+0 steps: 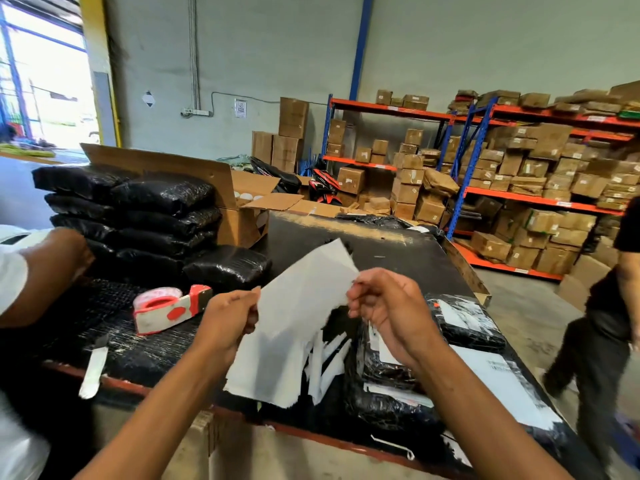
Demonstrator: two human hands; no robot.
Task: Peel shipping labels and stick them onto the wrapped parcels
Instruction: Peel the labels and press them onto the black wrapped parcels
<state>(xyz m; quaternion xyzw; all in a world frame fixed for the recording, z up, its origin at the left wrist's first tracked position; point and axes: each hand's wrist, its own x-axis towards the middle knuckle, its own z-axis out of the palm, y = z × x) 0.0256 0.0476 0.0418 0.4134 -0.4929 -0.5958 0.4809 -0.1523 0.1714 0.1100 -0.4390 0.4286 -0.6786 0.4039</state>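
A white label sheet [291, 327] hangs in the air above the black table [398, 258]. My left hand [230, 318] grips its left edge. My right hand [388, 306] pinches its upper right corner. Torn white backing strips [327, 362] dangle from the sheet's lower right. Under my right hand lies a black wrapped parcel [388, 386] with white paper on it. Another black parcel with a label [464, 322] lies further right. Several black wrapped parcels [138, 209] are stacked at the back left.
A red and white tape dispenser [169, 306] and a white utility knife [93, 367] lie on the table's left part. Another person's arm [45, 271] reaches in from the left. A person in black [602, 323] walks at the right. Shelves of cartons [519, 174] stand behind.
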